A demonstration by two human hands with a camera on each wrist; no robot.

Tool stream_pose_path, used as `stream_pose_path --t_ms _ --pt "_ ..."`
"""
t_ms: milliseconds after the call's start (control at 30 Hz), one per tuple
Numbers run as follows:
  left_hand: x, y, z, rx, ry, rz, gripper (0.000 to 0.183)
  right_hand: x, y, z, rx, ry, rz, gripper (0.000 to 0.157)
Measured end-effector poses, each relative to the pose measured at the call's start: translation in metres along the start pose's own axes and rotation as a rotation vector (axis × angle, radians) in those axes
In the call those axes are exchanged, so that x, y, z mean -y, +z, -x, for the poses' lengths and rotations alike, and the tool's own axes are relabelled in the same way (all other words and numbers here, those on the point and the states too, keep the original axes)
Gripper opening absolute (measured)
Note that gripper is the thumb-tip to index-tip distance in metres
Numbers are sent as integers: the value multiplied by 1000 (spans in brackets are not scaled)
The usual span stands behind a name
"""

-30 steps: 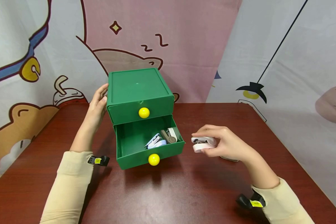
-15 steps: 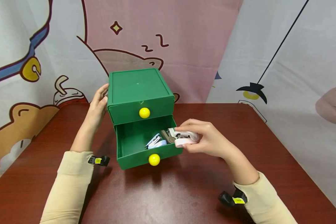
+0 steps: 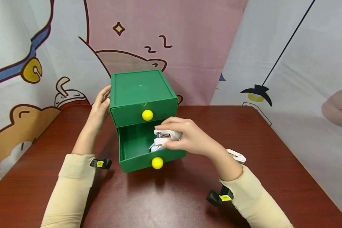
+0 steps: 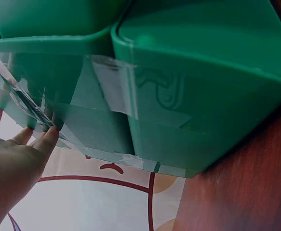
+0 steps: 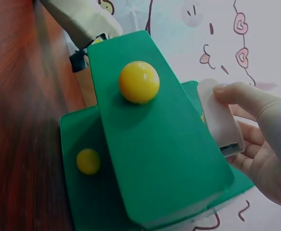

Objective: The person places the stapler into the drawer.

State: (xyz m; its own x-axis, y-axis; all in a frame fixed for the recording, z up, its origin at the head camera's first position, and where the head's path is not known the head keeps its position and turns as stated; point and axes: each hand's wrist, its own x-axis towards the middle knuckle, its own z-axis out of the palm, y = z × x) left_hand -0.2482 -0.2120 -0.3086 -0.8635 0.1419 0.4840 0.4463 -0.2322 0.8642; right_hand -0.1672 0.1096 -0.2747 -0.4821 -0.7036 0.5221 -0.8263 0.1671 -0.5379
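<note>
Open drawer (image 3: 139,162): blue stapler (image 3: 156,148) already inside; white stapler (image 3: 174,135) above, pinched by right hand (image 3: 193,137); second stapler (image 3: 238,156) right of drawer on surface (image 3: 159,202), not yet in; left hand (image 3: 99,107), fingers apart, touches cabinet (image 3: 142,88).

From where I stand there's a dark reddish-brown table (image 3: 171,202), glossy enough to catch a pale sheen, and behind it a creased cloth backdrop (image 3: 205,41) in pink and white, covered in cartoons. I can see a yellow bell (image 3: 28,72) on a blue ribbon (image 3: 41,37) at the left, a cup with a curled straw (image 3: 61,87) below it, a four-pointed star (image 3: 118,28) near two dark Zs (image 3: 167,46), and a black hat (image 3: 260,89) over toward the right.
</note>
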Motion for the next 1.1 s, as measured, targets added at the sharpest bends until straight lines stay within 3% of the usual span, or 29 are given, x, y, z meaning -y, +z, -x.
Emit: stream_pose_path --t_ms 400,567,1100 --pt "-1 1 1 -5 1 4 58 2 22 -29 108 114 -3 43" --pt "0 1 0 -6 1 1 59 1 31 -40 156 166 49 44" --pt "-2 1 1 8 2 -23 61 -2 53 -63 293 227 91 46"
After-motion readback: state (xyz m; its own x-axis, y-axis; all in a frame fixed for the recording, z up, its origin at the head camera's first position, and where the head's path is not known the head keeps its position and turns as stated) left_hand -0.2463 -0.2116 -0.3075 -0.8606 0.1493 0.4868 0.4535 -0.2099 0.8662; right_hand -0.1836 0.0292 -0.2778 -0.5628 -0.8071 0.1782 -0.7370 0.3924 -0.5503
